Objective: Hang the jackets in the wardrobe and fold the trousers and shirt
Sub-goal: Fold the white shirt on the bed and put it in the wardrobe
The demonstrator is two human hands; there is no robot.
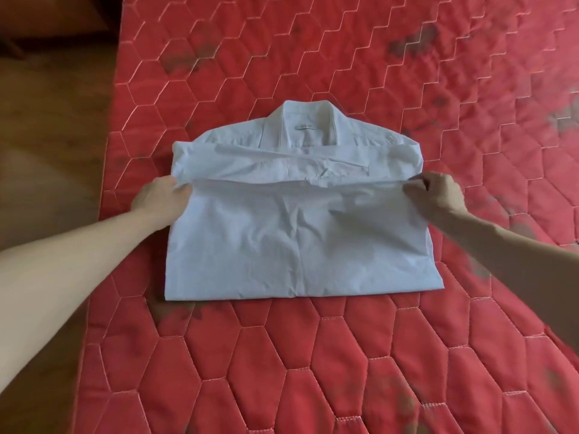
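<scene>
Both hands, left hand (pixel 161 195) and right hand (pixel 435 195), pinch the folded edge of a white collared cotton shirt (pixel 282 233) mid-frame on a red hexagon-quilted bed (pixel 313 371).

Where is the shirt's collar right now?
In the head view, the collar lies at the far end of the white shirt on the red quilted mattress, beyond both hands.

both arms are stretched forward; cloth edges are pinched by the left hand (pixel 159 195) and right hand (pixel 438 195).
</scene>
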